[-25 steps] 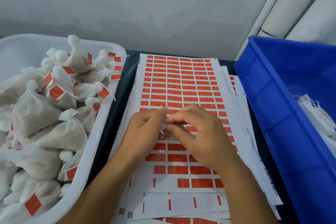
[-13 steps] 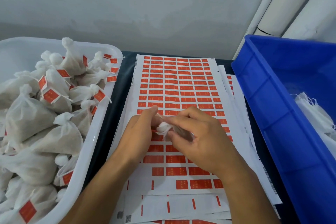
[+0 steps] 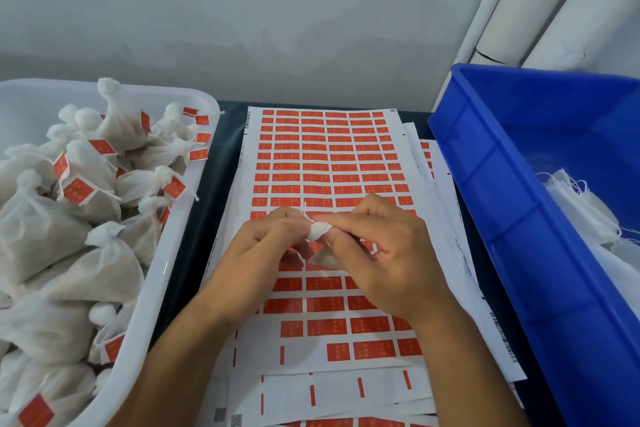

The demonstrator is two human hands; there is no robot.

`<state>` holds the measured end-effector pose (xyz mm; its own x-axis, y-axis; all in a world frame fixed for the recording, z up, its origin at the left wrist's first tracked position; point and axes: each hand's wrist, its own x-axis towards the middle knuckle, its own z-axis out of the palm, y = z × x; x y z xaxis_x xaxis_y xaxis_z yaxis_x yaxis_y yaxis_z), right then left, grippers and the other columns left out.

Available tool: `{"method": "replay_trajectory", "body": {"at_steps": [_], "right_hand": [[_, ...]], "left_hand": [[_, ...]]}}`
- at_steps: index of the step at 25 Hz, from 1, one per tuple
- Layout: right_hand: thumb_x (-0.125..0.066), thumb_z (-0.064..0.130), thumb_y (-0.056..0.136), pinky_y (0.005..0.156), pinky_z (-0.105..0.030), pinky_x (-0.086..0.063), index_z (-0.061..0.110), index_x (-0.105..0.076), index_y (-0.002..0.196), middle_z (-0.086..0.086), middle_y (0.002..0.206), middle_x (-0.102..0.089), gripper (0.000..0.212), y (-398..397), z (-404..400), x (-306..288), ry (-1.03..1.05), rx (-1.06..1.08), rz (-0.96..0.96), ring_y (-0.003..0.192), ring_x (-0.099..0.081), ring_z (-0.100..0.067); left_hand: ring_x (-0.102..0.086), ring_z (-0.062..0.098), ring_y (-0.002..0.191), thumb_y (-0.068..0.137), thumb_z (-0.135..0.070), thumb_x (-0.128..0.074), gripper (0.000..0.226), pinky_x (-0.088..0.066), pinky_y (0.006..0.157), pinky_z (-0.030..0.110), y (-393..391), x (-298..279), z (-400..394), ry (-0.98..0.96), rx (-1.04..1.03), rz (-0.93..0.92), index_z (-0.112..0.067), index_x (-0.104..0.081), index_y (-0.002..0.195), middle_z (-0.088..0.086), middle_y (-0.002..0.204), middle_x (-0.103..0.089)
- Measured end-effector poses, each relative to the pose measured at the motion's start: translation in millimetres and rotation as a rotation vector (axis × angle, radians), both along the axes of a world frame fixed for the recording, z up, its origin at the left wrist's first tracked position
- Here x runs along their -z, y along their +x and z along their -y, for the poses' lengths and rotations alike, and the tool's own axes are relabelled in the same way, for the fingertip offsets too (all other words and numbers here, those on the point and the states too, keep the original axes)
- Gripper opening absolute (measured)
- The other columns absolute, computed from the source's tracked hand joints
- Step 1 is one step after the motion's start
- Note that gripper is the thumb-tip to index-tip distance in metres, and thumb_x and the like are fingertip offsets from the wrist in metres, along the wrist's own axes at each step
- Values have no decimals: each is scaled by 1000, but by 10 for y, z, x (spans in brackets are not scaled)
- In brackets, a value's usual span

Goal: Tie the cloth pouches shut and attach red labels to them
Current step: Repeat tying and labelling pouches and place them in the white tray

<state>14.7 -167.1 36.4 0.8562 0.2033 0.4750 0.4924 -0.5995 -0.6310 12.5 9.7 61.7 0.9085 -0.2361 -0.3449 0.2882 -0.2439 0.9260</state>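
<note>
A small white cloth pouch (image 3: pixel 319 231) sits between both hands above the label sheet (image 3: pixel 329 156). My right hand (image 3: pixel 377 253) pinches its gathered neck between thumb and forefinger; most of the pouch body is hidden under that hand. My left hand (image 3: pixel 266 246) pinches the thin white string (image 3: pixel 306 215) that sticks up from the neck. The sheet carries rows of red labels, with several peeled off at its near end.
A white tub (image 3: pixel 162 274) on the left is heaped with tied pouches bearing red labels. A blue bin (image 3: pixel 512 218) on the right holds loose white pouches (image 3: pixel 581 204). More label sheets lie stacked under the top one. A wall stands close behind.
The pouch neck has come up into view between my fingertips, and the string now sticks upward. Both hands stayed over the same part of the sheet.
</note>
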Motion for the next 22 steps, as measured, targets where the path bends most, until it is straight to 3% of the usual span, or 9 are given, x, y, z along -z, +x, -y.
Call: {"method": "replay_trajectory", "body": {"at_steps": [2, 6, 9, 13, 18, 22], "right_hand": [[-67, 27, 97, 75, -17, -53, 23, -77, 119, 9, 91, -66, 25, -2, -11, -9, 21, 15, 22, 88, -60, -10], [-67, 23, 96, 72, -13, -52, 22, -77, 118, 15, 90, -63, 24, -9, -39, -30, 107, -4, 23, 90, -60, -9], [-67, 26, 96, 74, -12, -53, 22, -80, 111, 19, 91, -63, 20, -20, -72, -50, 184, -8, -19, 94, -64, -8], [-59, 38, 94, 76, -11, -53, 31, -76, 105, 21, 89, -66, 21, -53, -130, -103, 328, -29, -117, 97, -67, -8], [-61, 40, 94, 74, -13, -54, 27, -77, 101, 26, 90, -67, 22, -48, -142, -105, 390, 30, -168, 96, -68, -8], [-60, 34, 94, 75, -12, -55, 30, -75, 98, 21, 92, -69, 16, -45, -155, -83, 374, 70, -202, 97, -67, -5]], "left_hand": [[-72, 26, 85, 106, -30, -47, 35, -60, 87, 36, -4, -26, 22, -28, -104, 98, -14, -71, 87, 4, 84, -73], [-72, 34, 95, 95, -51, -58, 35, -59, 92, 54, 39, 176, -116, -208, -28, 118, -24, -79, 89, 8, 98, -76], [-70, 37, 105, 95, -49, -60, 39, -57, 96, 56, 72, 278, -127, -304, -13, 155, -16, -79, 100, 15, 108, -74], [-71, 39, 105, 99, -35, -58, 35, -59, 93, 46, 28, 283, -83, -437, -50, 234, -6, -77, 106, 21, 113, -69], [-69, 34, 106, 91, -39, -75, 21, -61, 91, 43, -10, 235, 19, -278, -121, 400, -20, -82, 99, 6, 108, -72], [-69, 27, 108, 78, -46, -71, 26, -61, 91, 43, -52, 215, 103, -245, -204, 352, -27, -83, 93, -2, 108, -73]]}}
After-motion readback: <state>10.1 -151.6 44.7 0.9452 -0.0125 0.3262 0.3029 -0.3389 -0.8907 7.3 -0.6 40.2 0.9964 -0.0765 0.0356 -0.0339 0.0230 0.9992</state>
